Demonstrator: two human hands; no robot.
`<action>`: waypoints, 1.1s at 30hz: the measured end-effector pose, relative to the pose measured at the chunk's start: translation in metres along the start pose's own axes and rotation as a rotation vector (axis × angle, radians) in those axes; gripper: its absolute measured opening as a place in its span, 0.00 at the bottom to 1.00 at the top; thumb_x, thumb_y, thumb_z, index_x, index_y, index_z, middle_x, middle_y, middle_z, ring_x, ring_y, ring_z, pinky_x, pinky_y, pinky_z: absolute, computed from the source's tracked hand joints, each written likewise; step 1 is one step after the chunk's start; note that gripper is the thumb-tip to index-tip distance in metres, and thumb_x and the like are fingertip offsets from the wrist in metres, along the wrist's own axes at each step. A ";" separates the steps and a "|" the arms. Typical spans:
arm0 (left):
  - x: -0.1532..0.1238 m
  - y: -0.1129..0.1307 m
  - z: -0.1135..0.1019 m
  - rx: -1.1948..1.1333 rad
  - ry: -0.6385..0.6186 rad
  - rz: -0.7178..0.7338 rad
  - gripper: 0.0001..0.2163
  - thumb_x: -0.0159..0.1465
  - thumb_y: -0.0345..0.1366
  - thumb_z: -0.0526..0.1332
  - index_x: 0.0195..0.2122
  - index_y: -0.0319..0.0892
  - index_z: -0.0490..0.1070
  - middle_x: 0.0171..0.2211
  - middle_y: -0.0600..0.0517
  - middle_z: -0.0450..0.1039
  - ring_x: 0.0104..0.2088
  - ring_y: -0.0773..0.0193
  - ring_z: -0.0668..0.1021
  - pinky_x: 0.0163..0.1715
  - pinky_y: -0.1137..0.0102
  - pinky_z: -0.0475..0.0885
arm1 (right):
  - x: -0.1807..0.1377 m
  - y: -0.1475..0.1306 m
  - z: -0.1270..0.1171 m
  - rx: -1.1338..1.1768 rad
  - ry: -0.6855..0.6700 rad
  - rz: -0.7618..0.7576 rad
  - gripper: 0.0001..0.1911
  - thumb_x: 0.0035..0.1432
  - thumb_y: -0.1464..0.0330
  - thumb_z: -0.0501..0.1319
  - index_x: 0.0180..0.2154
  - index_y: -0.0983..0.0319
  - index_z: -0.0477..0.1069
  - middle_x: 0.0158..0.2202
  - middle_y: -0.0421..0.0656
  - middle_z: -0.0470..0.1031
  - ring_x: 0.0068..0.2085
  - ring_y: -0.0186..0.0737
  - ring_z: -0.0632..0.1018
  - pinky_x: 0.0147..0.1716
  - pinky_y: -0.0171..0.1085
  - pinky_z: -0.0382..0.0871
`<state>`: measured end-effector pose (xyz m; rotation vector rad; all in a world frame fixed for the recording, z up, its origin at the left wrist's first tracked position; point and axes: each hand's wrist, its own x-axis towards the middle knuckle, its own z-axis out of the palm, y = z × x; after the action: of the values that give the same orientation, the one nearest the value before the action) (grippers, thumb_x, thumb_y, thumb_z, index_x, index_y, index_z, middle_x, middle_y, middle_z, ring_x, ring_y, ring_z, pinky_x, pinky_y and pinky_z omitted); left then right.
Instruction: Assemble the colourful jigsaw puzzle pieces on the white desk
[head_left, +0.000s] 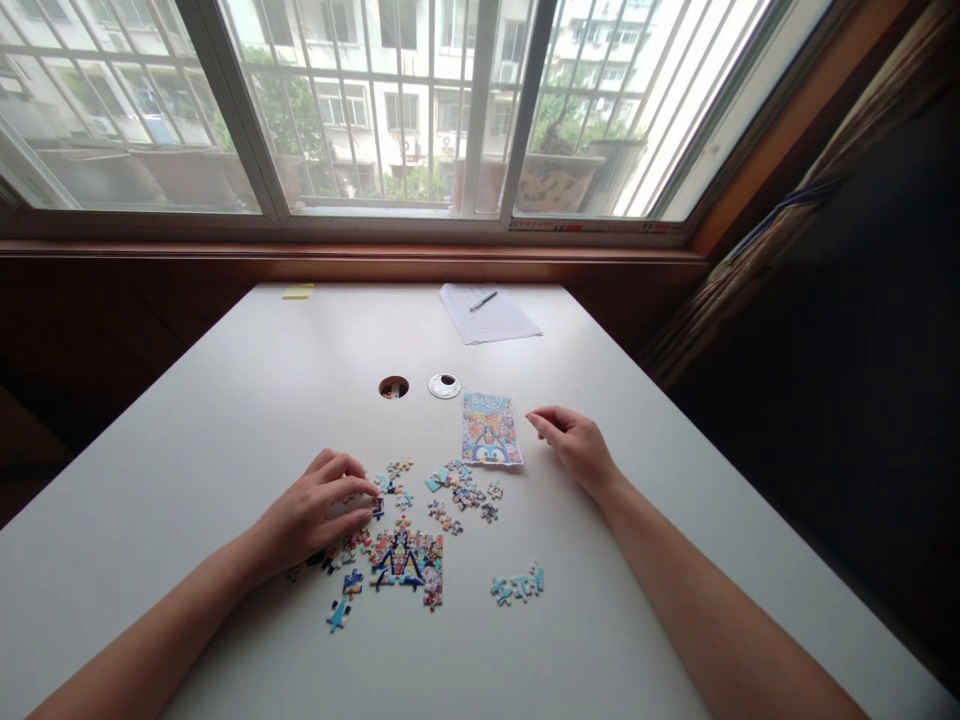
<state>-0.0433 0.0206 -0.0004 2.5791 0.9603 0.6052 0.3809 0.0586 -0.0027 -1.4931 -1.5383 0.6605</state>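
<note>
Loose jigsaw pieces [457,495] lie scattered on a white table [225,420]. A partly joined block of the puzzle [409,562] sits near me, and a small light-blue joined strip [519,585] lies to its right. My left hand [319,510] rests on the pieces at the left, fingers curled and pinching a piece I can barely see. My right hand [576,445] lies just right of the colourful reference picture [490,428], fingers curled loosely, apparently with nothing in them.
A sheet of paper [487,315] with a pen [483,300] lies at the table's far side, a yellow note [298,292] at the far left. A cable hole [393,387] and its white cap [444,385] sit mid-table. A window and a curtain [787,220] stand beyond.
</note>
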 end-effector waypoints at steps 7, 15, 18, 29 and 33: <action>-0.001 -0.002 0.001 0.011 0.007 0.012 0.09 0.69 0.37 0.62 0.50 0.48 0.76 0.45 0.47 0.72 0.49 0.56 0.71 0.50 0.63 0.72 | 0.000 0.002 0.000 0.017 -0.004 0.001 0.21 0.59 0.50 0.64 0.37 0.62 0.80 0.27 0.42 0.76 0.30 0.40 0.74 0.34 0.38 0.68; -0.001 -0.001 -0.001 0.003 -0.007 -0.005 0.10 0.70 0.36 0.61 0.52 0.49 0.75 0.45 0.47 0.72 0.49 0.57 0.71 0.50 0.64 0.71 | 0.000 0.003 -0.001 0.020 -0.006 -0.001 0.22 0.59 0.49 0.64 0.37 0.62 0.81 0.27 0.43 0.76 0.30 0.40 0.75 0.34 0.38 0.69; 0.001 0.001 -0.004 -0.018 -0.037 -0.003 0.11 0.71 0.35 0.59 0.52 0.49 0.75 0.45 0.47 0.72 0.48 0.58 0.72 0.49 0.65 0.71 | 0.000 0.003 -0.001 0.022 -0.007 -0.002 0.22 0.59 0.50 0.64 0.38 0.62 0.81 0.27 0.43 0.76 0.30 0.41 0.75 0.34 0.39 0.69; 0.003 0.017 -0.015 0.117 -0.061 -0.059 0.11 0.71 0.37 0.58 0.53 0.50 0.75 0.47 0.47 0.73 0.49 0.56 0.72 0.48 0.63 0.72 | 0.001 0.004 -0.001 0.019 -0.036 -0.013 0.23 0.59 0.49 0.63 0.38 0.62 0.80 0.28 0.44 0.77 0.31 0.43 0.75 0.35 0.40 0.70; -0.003 0.022 -0.005 0.180 0.105 -0.150 0.10 0.71 0.33 0.56 0.48 0.46 0.76 0.45 0.47 0.74 0.49 0.54 0.70 0.48 0.61 0.71 | 0.001 0.005 -0.001 0.017 -0.039 -0.010 0.21 0.60 0.51 0.63 0.38 0.62 0.80 0.28 0.43 0.76 0.31 0.42 0.75 0.35 0.40 0.69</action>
<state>-0.0364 0.0036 0.0126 2.6197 1.2837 0.6445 0.3844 0.0603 -0.0060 -1.4667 -1.5646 0.6994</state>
